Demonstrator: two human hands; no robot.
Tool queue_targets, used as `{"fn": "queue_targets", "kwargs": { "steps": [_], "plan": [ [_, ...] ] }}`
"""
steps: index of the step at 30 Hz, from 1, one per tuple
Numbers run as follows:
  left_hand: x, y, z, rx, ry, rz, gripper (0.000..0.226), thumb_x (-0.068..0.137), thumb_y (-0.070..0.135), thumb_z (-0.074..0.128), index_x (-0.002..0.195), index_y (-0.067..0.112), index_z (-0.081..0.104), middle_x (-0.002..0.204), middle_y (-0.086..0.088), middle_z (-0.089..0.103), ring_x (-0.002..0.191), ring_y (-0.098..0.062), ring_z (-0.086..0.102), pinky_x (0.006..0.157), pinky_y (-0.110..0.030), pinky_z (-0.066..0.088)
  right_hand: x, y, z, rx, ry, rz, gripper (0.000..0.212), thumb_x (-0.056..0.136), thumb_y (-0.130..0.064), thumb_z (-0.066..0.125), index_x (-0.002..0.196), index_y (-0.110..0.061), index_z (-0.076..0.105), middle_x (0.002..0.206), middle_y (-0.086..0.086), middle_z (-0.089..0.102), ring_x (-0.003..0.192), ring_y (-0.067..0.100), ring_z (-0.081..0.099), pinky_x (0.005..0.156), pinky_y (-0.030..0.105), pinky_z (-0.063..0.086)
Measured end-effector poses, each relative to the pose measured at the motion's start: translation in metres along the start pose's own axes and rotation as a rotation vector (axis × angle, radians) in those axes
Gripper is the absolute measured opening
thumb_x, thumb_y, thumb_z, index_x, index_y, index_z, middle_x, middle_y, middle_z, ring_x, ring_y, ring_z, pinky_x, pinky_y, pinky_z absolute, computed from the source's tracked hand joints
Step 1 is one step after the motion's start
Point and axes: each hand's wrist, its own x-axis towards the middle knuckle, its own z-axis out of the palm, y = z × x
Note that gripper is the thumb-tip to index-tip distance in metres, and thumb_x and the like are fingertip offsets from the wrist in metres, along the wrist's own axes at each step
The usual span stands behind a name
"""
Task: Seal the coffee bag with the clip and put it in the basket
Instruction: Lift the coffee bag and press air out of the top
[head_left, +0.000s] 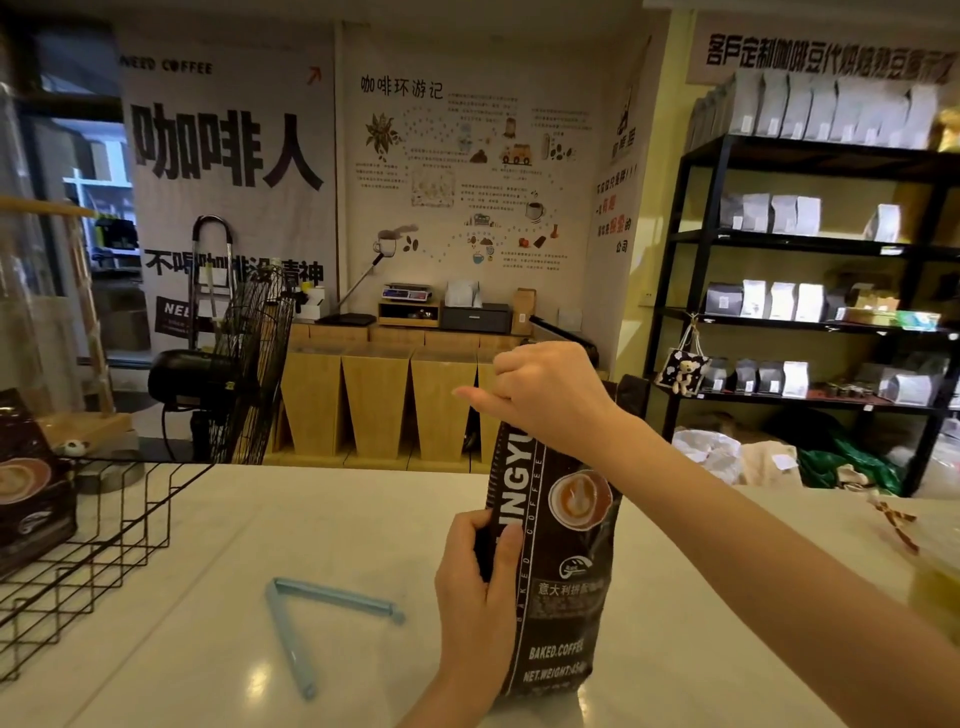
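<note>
A dark brown coffee bag (558, 566) with a latte picture stands upright on the white counter, a little right of centre. My left hand (475, 582) grips its left edge at mid height. My right hand (545, 395) is closed over the bag's top, which it hides. A light blue clip (306, 618) lies spread in a V on the counter, left of the bag and apart from both hands. The black wire basket (104, 540) sits at the left edge, with another coffee bag (28, 483) standing in it.
The white counter (260, 519) runs across the foreground. A black fan (244, 374) stands behind the basket. A yellowish cup (935, 587) and a red-brown ribbon (896, 525) sit at the right edge. Black shelves of bags (810, 249) fill the right wall.
</note>
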Motion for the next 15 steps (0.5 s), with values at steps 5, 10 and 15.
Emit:
{"fn": "queue_targets", "kwargs": {
  "steps": [5,10,15],
  "plan": [
    [0.009,0.006,-0.004,0.014,0.054,0.024,0.017,0.076,0.045,0.047,0.078,0.028,0.051,0.08,0.0,0.067,0.076,-0.015,0.065,0.066,-0.032,0.056,0.008,-0.005,-0.002,0.102,-0.093,-0.025,0.05,0.082,-0.045,0.052,0.055,-0.006,0.068,0.062,0.004,0.057,0.06,0.015,0.05,0.048,0.032,0.044],
    [0.015,0.015,-0.002,-0.016,0.087,0.027,0.01,0.085,0.036,0.044,0.082,0.03,0.051,0.081,0.001,0.066,0.076,-0.009,0.064,0.065,-0.025,0.054,0.006,-0.02,0.009,0.053,-0.083,-0.118,0.033,0.083,-0.04,0.056,0.067,-0.012,0.065,0.059,0.002,0.064,0.061,0.017,0.052,0.054,0.031,0.043],
    [0.013,0.022,0.003,0.021,0.149,0.059,0.013,0.09,0.025,0.042,0.089,0.038,0.042,0.081,0.008,0.061,0.078,0.002,0.06,0.063,-0.015,0.05,0.008,-0.028,0.012,-0.094,-0.24,-0.099,0.053,0.091,-0.045,0.045,0.062,-0.008,0.07,0.061,0.002,0.065,0.069,0.015,0.041,0.079,0.036,0.04]
  ]
}}
